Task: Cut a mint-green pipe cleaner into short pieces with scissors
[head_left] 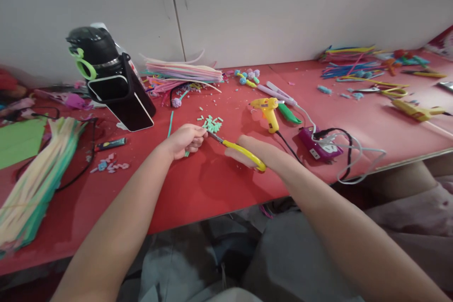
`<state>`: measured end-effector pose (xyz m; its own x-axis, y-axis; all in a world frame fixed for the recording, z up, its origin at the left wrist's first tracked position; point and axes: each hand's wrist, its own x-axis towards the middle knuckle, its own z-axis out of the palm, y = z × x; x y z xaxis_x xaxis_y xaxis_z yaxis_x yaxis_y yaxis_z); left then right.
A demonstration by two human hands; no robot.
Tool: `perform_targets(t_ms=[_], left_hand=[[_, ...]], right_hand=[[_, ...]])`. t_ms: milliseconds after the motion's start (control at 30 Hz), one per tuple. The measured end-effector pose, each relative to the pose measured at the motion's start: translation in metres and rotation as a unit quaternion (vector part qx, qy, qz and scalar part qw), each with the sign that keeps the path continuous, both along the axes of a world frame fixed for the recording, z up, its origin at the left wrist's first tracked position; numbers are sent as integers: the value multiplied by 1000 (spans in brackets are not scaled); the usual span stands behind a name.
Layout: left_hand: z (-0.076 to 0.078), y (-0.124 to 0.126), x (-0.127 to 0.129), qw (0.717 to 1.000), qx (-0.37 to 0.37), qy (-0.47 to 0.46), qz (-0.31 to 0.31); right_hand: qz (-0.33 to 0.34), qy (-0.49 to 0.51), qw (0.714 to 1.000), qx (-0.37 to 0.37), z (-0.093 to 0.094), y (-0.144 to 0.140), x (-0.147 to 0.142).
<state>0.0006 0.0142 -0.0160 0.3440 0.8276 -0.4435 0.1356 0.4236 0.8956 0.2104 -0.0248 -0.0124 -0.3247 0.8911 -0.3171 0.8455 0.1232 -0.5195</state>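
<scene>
1. Both forearms reach in from the near edge of the red table [198, 188], over the lap, converging mid-table.
2. Right hand [247, 153]: closed on the yellow-handled scissors [240, 148], wrist low, prob. resting on the table. Blades point left toward the other hand; can't tell if blades are open or shut.
3. Left hand [186, 139]: fingers curled, pinching a short green stem [186, 153] right at the blade tips. Stem is mostly hidden by the fingers, so its length can't be read.
4. Progress, as a judgement: cutting looks well under way. A small heap of green bits [211, 124] lies just beyond the left hand, w/ a few strays around it. Plenty left: one long green stem [170, 123] lies uncut beside the heap.
5. Left side: big bundle of pale stems [35, 179], still whole.
6. Mid-table, right of the hands: yellow glue gun [268, 111] standing, cord running to a purple power strip [320, 147].
7. Further back: black bottle [106, 68] in a black holder, pastel stem stack [184, 73] by the wall.
8. Far right: more coloured stems [354, 68], 2nd scissors [384, 89].
</scene>
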Motion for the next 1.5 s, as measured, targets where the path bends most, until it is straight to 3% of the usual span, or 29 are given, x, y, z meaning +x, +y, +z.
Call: perform_targets(t_ms=[200,367,467,600,767,1000,1133,1233,1367,1500], left_hand=[[7,-15,3,999,29,2,-38],[9,-26,11,987,100,-14,-121],[12,-31,15,978,123,3,-168],[13,-35,15,964,139,27,-223],[9,-35,14,967,129,21,-217],[6,-32,12,971,110,-10,-211],[6,-30,12,974,143,13,-174],[7,-25,9,974,212,16,-78],[10,-15,1,968,233,-52,77],[13,-13,-4,955,255,-84,128]], right_hand=[[-100,83,986,-105,15,-15,12],[-137,203,968,-48,24,-18,4],[-162,308,938,-5,23,-19,-4],[-166,404,900,-4,15,-18,-11],[-117,435,893,2,4,-16,-11],[-136,428,893,30,9,-14,-10],[-153,407,899,42,7,-12,-5],[-158,362,916,72,5,-12,4],[-144,231,955,117,6,-19,20],[-102,123,978,132,9,-28,26]])
